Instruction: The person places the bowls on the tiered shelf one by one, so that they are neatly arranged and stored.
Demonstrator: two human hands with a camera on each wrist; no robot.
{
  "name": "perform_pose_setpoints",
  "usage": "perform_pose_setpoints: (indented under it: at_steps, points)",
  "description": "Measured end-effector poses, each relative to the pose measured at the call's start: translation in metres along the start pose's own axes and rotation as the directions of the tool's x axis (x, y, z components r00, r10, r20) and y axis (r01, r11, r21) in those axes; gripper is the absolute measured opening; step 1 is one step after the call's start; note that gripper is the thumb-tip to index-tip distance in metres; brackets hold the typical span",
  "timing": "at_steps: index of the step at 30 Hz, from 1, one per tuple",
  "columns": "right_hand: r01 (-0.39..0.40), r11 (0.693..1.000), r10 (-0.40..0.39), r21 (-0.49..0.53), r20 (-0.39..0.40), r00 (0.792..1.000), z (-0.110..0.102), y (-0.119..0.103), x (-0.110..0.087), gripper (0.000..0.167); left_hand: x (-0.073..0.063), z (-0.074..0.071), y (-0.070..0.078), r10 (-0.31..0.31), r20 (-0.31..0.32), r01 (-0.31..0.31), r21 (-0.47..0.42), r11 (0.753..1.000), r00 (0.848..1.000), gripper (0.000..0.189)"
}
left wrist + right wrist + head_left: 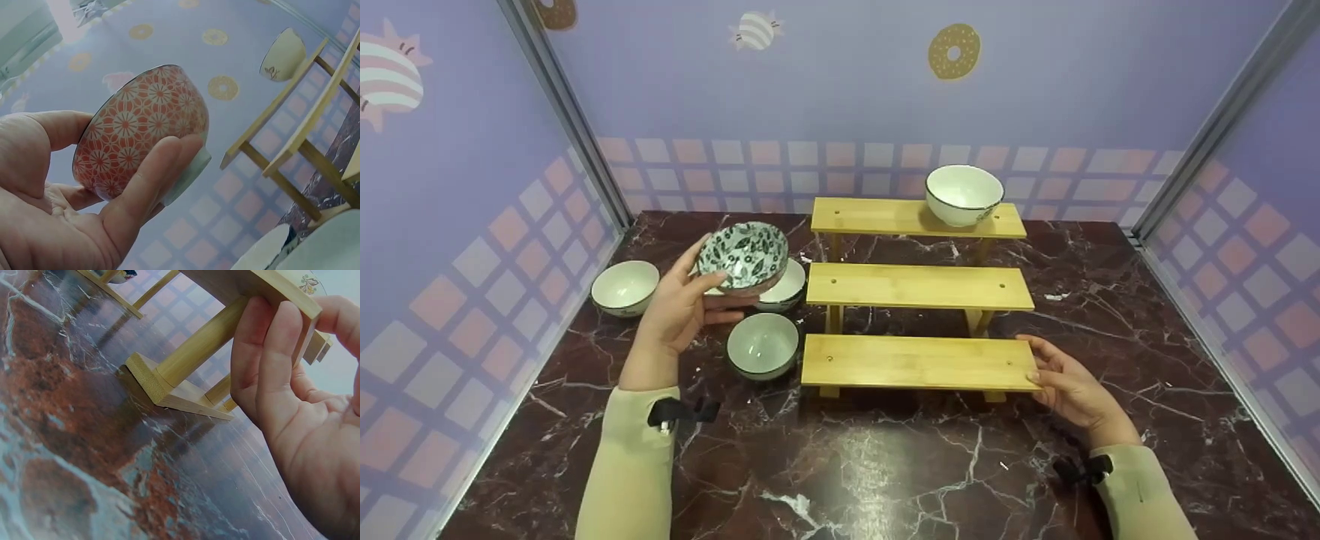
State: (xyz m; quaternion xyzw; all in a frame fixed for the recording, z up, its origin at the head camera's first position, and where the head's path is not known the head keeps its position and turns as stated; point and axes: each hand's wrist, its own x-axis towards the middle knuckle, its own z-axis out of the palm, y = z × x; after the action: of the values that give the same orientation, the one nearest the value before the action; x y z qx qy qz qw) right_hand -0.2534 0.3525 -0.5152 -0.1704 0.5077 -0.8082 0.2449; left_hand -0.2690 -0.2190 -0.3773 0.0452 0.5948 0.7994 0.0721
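In the head view my left hand [679, 304] grips a bowl [744, 256] by its side, thumb at the rim. Dark leaves and flowers pattern the inside; the left wrist view shows a red floral outside on this bowl [140, 126], with fingers under it by the foot. It is raised and tilted, left of a three-tier wooden stand [919, 361]. My right hand [1069, 386] pinches the right end of the stand's lowest shelf. Fingers [275, 354] reach under that board in the right wrist view. A white bowl [964, 193] sits on the top shelf, towards the right.
On the dark marbled table [885, 465], a white bowl [625, 288] stands at the far left. A pale green bowl [763, 345] lies beside the stand, and another white bowl [786, 289] is partly hidden behind the held one. Patterned walls [847, 90] enclose the back and sides.
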Motion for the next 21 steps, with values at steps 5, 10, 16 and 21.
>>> perform_pose_setpoints:
  at_steps: [5,10,16,21]
  points:
    - [-0.003,1.0,0.003,0.004,0.002,1.0,0.0,0.0,0.0,0.057,0.017,0.016,0.007,0.002,0.009,-0.002,-0.015,1.0,1.0,0.074]
    - [0.002,1.0,-0.003,0.017,0.017,1.0,-0.001,0.001,0.0,0.057,0.035,0.034,0.015,0.0,0.01,0.0,-0.016,1.0,1.0,0.075]
    - [0.003,1.0,-0.003,0.021,0.009,1.0,-0.001,0.001,0.0,0.057,0.057,0.056,0.02,0.011,0.001,-0.011,0.012,1.0,1.0,0.075]
    - [0.003,1.0,-0.003,0.018,0.011,1.0,-0.001,0.001,0.0,0.058,0.075,0.072,0.021,0.013,-0.001,-0.013,0.01,1.0,1.0,0.074]
